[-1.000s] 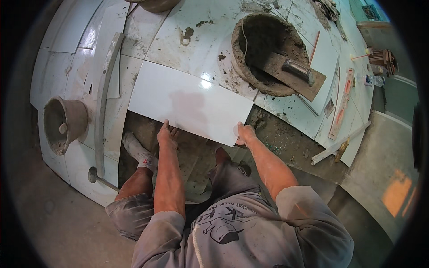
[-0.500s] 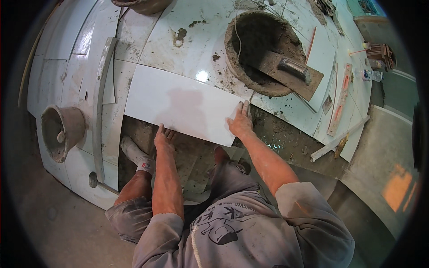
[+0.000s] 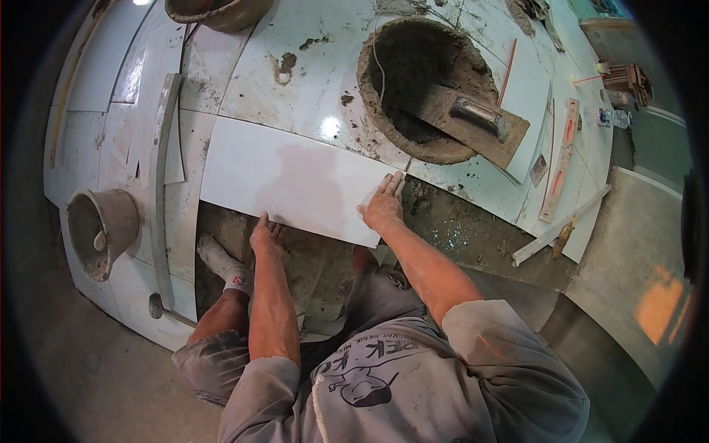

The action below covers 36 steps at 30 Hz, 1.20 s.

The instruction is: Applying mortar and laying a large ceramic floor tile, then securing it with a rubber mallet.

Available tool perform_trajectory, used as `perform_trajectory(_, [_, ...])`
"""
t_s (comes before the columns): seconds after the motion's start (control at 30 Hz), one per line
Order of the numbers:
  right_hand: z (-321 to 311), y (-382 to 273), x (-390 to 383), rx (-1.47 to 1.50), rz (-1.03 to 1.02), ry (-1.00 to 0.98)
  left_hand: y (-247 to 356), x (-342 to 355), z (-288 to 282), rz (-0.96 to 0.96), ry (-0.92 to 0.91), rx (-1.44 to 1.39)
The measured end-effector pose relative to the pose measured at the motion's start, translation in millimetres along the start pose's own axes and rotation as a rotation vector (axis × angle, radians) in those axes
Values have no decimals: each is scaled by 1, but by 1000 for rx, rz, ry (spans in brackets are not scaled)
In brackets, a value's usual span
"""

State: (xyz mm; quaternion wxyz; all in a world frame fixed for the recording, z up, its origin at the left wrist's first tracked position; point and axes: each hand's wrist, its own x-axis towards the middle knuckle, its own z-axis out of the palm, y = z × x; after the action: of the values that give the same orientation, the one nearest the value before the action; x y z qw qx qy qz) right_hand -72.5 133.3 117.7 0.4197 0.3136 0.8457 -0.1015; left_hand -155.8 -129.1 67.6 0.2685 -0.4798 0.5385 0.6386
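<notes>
A white rectangular tile (image 3: 295, 177) lies in front of me, its far edge against the laid white tiles. My right hand (image 3: 383, 205) rests flat on the tile's right end, fingers stretched forward and thumb apart. At the near edge, left of the middle, the fingertips of my left hand (image 3: 266, 236) touch the tile with the fingers apart; part of that hand's underside is hidden. Dark, rough mortar bed (image 3: 450, 214) shows right of the tile and beneath its near edge.
Beyond my right hand stands a mortar-filled tub (image 3: 377, 122) with a plastering trowel (image 3: 480, 118) across it. A smaller bucket (image 3: 125, 218), a long straightedge (image 3: 159, 192) and a hammer (image 3: 156, 305) lie left. A level (image 3: 561, 159) and a batten (image 3: 550, 240) lie right. My foot (image 3: 218, 258) stands near the tile.
My right hand has shifted slightly left along the tile's right end. The tile appears in almost the same place, with the whole view slightly shifted.
</notes>
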Motion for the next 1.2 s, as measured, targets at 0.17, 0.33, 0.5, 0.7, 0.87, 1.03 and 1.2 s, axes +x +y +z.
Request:
perform_trajectory(0.17, [-10,0,-6,-67,-42,-26,3,-5,3,1,48,19])
perform_trajectory(0.33, [0,3,0,-96,-98,-17,3,4,-4,22,95,93])
perform_trajectory(0.5, [3,-1,-3,53,8,30,1,-4,7,34,114,64])
perform_trajectory(0.7, [12,1,-3,74,-95,100,-5,12,-6,142,169,107])
perform_trajectory(0.87, [4,-1,1,-162,-115,4,6,-13,22,101,338,134])
perform_trajectory(1.03, [11,-3,6,-199,-90,7,-5,0,5,211,314,219])
perform_trajectory(1.2, [13,13,11,-114,-95,38,15,-21,17,67,70,52])
